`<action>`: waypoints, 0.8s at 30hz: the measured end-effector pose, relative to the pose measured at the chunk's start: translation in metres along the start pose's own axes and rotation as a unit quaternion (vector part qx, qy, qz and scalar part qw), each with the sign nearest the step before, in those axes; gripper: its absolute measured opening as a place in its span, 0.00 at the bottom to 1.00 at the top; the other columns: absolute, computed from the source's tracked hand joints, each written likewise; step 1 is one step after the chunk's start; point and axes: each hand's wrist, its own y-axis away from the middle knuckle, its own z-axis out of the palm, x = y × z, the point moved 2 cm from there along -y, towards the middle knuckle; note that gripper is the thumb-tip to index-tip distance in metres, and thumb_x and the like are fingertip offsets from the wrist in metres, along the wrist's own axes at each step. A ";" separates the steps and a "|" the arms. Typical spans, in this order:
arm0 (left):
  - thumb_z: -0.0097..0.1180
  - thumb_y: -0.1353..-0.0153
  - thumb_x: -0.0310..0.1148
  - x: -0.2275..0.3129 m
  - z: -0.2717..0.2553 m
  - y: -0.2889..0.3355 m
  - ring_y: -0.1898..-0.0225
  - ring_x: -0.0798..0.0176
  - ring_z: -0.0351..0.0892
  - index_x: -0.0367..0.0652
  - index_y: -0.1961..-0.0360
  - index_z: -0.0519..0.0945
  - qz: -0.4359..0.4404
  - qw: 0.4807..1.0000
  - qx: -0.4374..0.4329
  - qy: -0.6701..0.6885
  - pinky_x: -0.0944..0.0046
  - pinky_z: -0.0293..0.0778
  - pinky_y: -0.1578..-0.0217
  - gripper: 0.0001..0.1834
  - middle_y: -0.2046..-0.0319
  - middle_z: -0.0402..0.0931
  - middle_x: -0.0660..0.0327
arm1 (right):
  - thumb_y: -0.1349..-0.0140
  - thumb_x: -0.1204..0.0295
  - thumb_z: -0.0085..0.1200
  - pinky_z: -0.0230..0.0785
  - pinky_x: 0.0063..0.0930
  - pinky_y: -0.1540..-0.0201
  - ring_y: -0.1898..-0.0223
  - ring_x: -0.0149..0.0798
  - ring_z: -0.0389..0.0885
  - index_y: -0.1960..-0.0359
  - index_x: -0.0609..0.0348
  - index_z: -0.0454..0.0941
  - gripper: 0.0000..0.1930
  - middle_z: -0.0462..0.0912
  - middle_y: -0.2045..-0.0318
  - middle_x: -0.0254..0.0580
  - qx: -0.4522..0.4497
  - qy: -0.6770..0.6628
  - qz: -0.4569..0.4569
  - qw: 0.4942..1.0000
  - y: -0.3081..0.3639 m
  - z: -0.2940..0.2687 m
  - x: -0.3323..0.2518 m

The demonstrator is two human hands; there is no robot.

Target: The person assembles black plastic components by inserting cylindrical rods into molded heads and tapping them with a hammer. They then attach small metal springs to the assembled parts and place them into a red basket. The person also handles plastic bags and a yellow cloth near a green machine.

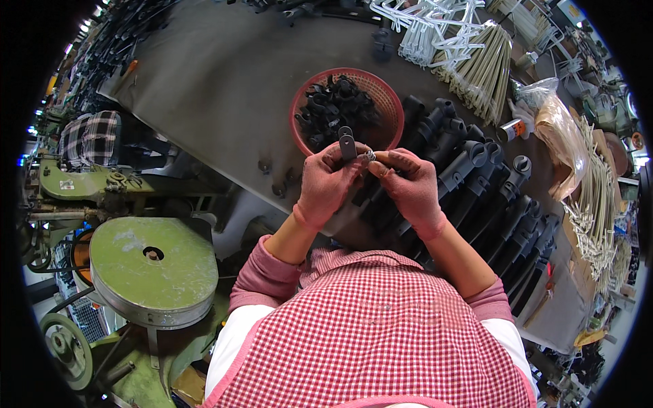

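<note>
My left hand (322, 189), in a pink glove with bare fingertips, pinches a dark flat strap-like piece (347, 145) with small holes and a rounded end. My right hand (415, 194), gloved alike, has its thumb and fingers pinched at a small shiny metal piece (370, 156), whose exact kind is too small to tell. The hands nearly meet around it. Just beyond them, a red plastic basket (294, 121) holds a heap of black clamp-like parts (333, 109). Beside my right hand lie several black tubes with socketed ends (464, 163).
At the left stands a green machine with a round drum (153, 265) and a handwheel (67, 350). White bent rods (442, 34) and bundled thin rods (483, 71) lie far right, near plastic wrapping (561, 136). A person in a plaid shirt (92, 139) is at far left.
</note>
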 end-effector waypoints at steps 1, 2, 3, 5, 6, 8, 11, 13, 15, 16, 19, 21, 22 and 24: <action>0.60 0.32 0.27 0.001 0.001 -0.001 0.70 0.78 0.77 0.37 0.53 0.83 0.006 1.000 0.003 -0.010 0.77 0.72 0.70 0.09 0.67 0.83 0.68 | 0.36 0.73 0.64 0.71 0.18 0.62 0.63 0.22 0.79 0.54 0.65 0.86 0.11 0.85 0.65 0.31 -0.009 -0.047 0.010 0.999 0.000 0.000 0.001; 0.60 0.32 0.27 0.002 0.003 -0.002 0.69 0.78 0.78 0.37 0.53 0.83 0.003 1.000 0.001 0.012 0.77 0.73 0.70 0.09 0.67 0.83 0.68 | 0.36 0.74 0.64 0.72 0.19 0.60 0.62 0.23 0.80 0.54 0.66 0.85 0.11 0.85 0.64 0.32 -0.002 -0.149 0.071 0.986 0.001 0.001 0.004; 0.60 0.32 0.27 0.003 0.005 -0.002 0.68 0.77 0.79 0.37 0.53 0.83 0.000 0.999 -0.001 0.034 0.77 0.74 0.69 0.09 0.66 0.83 0.67 | 0.36 0.74 0.63 0.73 0.20 0.59 0.61 0.24 0.80 0.53 0.67 0.85 0.12 0.85 0.64 0.33 -0.015 -0.240 0.147 0.959 0.001 0.003 0.007; 0.59 0.31 0.28 0.002 0.011 -0.003 0.66 0.77 0.80 0.37 0.53 0.83 -0.003 0.998 0.007 0.068 0.76 0.76 0.68 0.09 0.65 0.84 0.67 | 0.34 0.74 0.62 0.74 0.19 0.59 0.61 0.25 0.81 0.52 0.67 0.84 0.12 0.85 0.63 0.35 0.043 -0.264 0.203 0.942 0.004 0.003 0.011; 0.59 0.31 0.28 0.002 0.013 -0.004 0.66 0.77 0.81 0.37 0.54 0.83 -0.001 0.997 0.017 0.078 0.76 0.77 0.67 0.08 0.65 0.84 0.67 | 0.34 0.73 0.62 0.72 0.17 0.61 0.62 0.24 0.80 0.52 0.65 0.84 0.12 0.85 0.64 0.34 0.033 -0.222 0.111 0.968 0.002 0.003 0.008; 0.59 0.31 0.27 -0.001 0.019 -0.005 0.65 0.74 0.82 0.37 0.54 0.83 0.014 0.996 0.045 0.082 0.73 0.78 0.65 0.08 0.64 0.84 0.65 | 0.33 0.70 0.61 0.69 0.14 0.64 0.63 0.22 0.80 0.52 0.61 0.84 0.11 0.85 0.64 0.31 0.076 -0.087 -0.012 0.993 0.001 0.009 0.008; 0.59 0.34 0.25 -0.001 0.023 -0.010 0.66 0.65 0.84 0.38 0.55 0.83 0.122 0.986 0.085 -0.073 0.67 0.80 0.62 0.07 0.64 0.85 0.60 | 0.33 0.74 0.60 0.72 0.15 0.62 0.63 0.25 0.81 0.52 0.62 0.84 0.10 0.83 0.65 0.30 0.042 -0.379 0.152 0.912 -0.002 0.011 0.022; 0.60 0.37 0.24 0.001 0.025 -0.012 0.65 0.56 0.85 0.38 0.56 0.83 0.258 0.897 0.106 -0.343 0.62 0.80 0.59 0.08 0.63 0.85 0.55 | 0.33 0.76 0.60 0.74 0.16 0.61 0.63 0.27 0.82 0.51 0.63 0.84 0.10 0.83 0.65 0.31 0.079 -0.428 0.176 0.883 -0.003 0.011 0.030; 0.60 0.39 0.25 -0.003 0.024 -0.014 0.65 0.49 0.83 0.38 0.58 0.83 0.276 0.893 0.095 -0.343 0.57 0.79 0.57 0.08 0.63 0.83 0.52 | 0.32 0.73 0.60 0.73 0.16 0.64 0.65 0.26 0.81 0.51 0.61 0.83 0.11 0.83 0.65 0.31 0.136 -0.103 -0.056 0.984 -0.005 0.002 0.026; 0.61 0.40 0.25 -0.005 0.024 -0.014 0.65 0.45 0.82 0.38 0.59 0.83 0.286 0.891 0.098 -0.339 0.55 0.78 0.56 0.08 0.63 0.82 0.50 | 0.32 0.72 0.60 0.72 0.15 0.65 0.66 0.25 0.81 0.51 0.60 0.83 0.11 0.83 0.65 0.31 0.153 0.081 -0.168 0.970 -0.005 0.001 0.023; 0.62 0.41 0.26 -0.011 0.022 -0.015 0.64 0.45 0.80 0.38 0.61 0.82 0.201 0.921 0.095 -0.321 0.52 0.76 0.58 0.07 0.65 0.80 0.50 | 0.31 0.70 0.59 0.77 0.22 0.57 0.63 0.29 0.82 0.50 0.61 0.83 0.12 0.83 0.60 0.34 0.148 -0.218 0.064 0.963 -0.006 -0.007 0.038; 0.63 0.44 0.27 -0.009 0.026 -0.009 0.63 0.44 0.79 0.38 0.62 0.81 0.269 0.880 0.086 -0.383 0.50 0.76 0.62 0.09 0.66 0.77 0.49 | 0.30 0.69 0.56 0.77 0.26 0.50 0.59 0.31 0.83 0.50 0.62 0.81 0.12 0.83 0.56 0.36 0.130 -0.301 0.164 0.930 -0.010 -0.007 0.046; 0.64 0.44 0.29 -0.007 0.027 -0.008 0.63 0.45 0.79 0.39 0.61 0.82 0.295 0.866 0.077 -0.397 0.50 0.76 0.62 0.10 0.65 0.77 0.49 | 0.28 0.69 0.52 0.77 0.29 0.46 0.57 0.33 0.83 0.49 0.62 0.80 0.12 0.83 0.54 0.37 0.099 -0.329 0.151 0.927 -0.012 -0.009 0.048; 0.66 0.44 0.30 -0.010 0.030 -0.006 0.63 0.44 0.80 0.39 0.62 0.80 0.245 0.891 0.033 -0.382 0.52 0.77 0.61 0.10 0.65 0.77 0.49 | 0.25 0.68 0.45 0.77 0.31 0.45 0.53 0.36 0.83 0.48 0.61 0.78 0.13 0.83 0.51 0.38 0.008 -0.505 0.203 0.839 -0.019 -0.005 0.058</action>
